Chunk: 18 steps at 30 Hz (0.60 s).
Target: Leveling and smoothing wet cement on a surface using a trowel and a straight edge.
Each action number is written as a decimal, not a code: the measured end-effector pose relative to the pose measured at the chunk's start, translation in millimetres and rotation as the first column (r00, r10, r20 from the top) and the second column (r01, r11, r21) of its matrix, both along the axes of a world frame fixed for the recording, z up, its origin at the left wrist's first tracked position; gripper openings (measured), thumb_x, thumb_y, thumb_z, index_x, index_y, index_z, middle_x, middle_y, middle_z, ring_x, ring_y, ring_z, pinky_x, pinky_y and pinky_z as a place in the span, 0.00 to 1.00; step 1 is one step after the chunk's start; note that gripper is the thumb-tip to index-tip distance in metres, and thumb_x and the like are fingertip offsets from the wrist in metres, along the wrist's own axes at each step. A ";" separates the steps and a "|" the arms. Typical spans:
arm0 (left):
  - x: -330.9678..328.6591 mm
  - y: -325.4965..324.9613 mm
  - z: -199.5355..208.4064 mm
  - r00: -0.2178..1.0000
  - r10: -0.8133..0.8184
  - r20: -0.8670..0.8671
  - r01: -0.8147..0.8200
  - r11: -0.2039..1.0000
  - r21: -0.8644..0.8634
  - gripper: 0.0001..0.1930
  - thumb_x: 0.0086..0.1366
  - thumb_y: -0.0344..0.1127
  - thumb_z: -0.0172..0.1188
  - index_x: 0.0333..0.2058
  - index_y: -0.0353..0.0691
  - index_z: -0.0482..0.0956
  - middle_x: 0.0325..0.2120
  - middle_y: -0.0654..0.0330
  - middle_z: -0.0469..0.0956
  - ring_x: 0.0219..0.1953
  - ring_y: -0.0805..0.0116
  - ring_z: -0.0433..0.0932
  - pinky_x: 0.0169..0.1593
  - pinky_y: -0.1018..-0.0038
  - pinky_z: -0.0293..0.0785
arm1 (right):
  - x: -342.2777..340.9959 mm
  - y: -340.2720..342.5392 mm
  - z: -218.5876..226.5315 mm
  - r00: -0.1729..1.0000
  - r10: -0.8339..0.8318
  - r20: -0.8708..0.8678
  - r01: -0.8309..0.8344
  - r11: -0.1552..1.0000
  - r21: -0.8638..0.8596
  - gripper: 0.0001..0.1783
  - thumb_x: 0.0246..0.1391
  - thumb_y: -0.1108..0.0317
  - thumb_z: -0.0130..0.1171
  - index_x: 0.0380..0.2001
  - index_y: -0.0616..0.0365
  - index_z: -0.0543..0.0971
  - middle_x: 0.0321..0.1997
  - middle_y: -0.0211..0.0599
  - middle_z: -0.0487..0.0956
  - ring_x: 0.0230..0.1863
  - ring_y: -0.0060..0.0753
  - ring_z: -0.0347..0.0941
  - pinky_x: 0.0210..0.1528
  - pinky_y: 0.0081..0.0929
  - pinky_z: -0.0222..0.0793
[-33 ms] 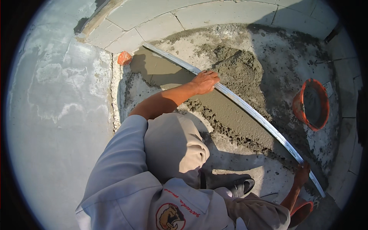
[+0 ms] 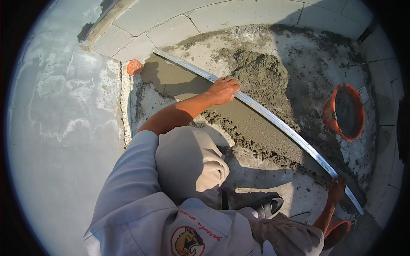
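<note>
A long metal screed bar point(image 2: 279, 121) runs diagonally from the far left to the near right, looking bowed in this view. My left hand point(image 2: 224, 90) is closed over the bar, left of its middle, with the arm stretched forward. Close to the bar's near right end, my right hand point(image 2: 337, 190) grips it in shadow; its fingers are partly hidden. Beneath and beside the bar lies a smoothed strip of wet mortar point(image 2: 256, 128), with a crumbly edge on my side. Beyond the bar rises a rough heap of mortar point(image 2: 262, 77).
An orange bucket point(image 2: 329, 115) with grey residue inside stands at the right. Another orange bucket point(image 2: 341, 228) is partly hidden by my right arm. A small orange object point(image 2: 134, 67) lies at the left corner. Pale block walls point(image 2: 239, 15) enclose the far and right sides.
The view has shifted slightly. Both hands keep their hold on the screed bar; I see no clear movement of the bar over the mortar.
</note>
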<state>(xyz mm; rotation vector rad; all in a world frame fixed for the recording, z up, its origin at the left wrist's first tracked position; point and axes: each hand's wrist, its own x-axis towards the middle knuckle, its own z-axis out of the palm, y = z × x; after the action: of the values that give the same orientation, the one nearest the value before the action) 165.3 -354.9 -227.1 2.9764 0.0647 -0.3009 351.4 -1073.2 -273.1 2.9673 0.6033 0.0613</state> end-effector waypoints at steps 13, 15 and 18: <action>-69.5 13.8 -4.3 0.998 0.050 0.041 -0.046 0.994 -0.100 0.22 0.50 0.22 0.70 0.46 0.33 0.77 0.44 0.47 0.74 0.52 0.42 0.73 0.56 0.55 0.70 | -6.4 81.4 24.5 0.997 -0.072 -0.042 0.073 0.997 0.011 0.24 0.53 0.55 0.69 0.51 0.50 0.78 0.50 0.39 0.77 0.52 0.48 0.78 0.50 0.45 0.77; -66.8 12.5 -6.8 0.998 0.055 0.028 -0.052 0.993 -0.104 0.22 0.49 0.22 0.70 0.45 0.32 0.77 0.44 0.47 0.75 0.52 0.43 0.73 0.55 0.55 0.70 | -8.9 74.5 25.0 0.997 -0.073 -0.036 0.073 0.997 0.015 0.24 0.54 0.55 0.69 0.52 0.50 0.78 0.51 0.39 0.76 0.53 0.49 0.77 0.51 0.45 0.76; -66.6 9.4 -9.4 0.999 0.032 0.017 -0.029 0.994 -0.109 0.22 0.49 0.22 0.70 0.45 0.33 0.77 0.44 0.48 0.75 0.51 0.43 0.73 0.55 0.56 0.70 | -9.0 68.7 23.6 0.996 -0.071 -0.057 0.071 0.997 -0.002 0.24 0.55 0.54 0.68 0.53 0.49 0.78 0.54 0.39 0.76 0.54 0.49 0.77 0.52 0.46 0.76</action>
<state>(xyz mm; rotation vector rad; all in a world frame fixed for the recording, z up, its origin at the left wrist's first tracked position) 98.6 -345.5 -236.5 2.8671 0.0887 -0.2641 342.4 -1004.4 -249.4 2.9967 0.5040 -0.0297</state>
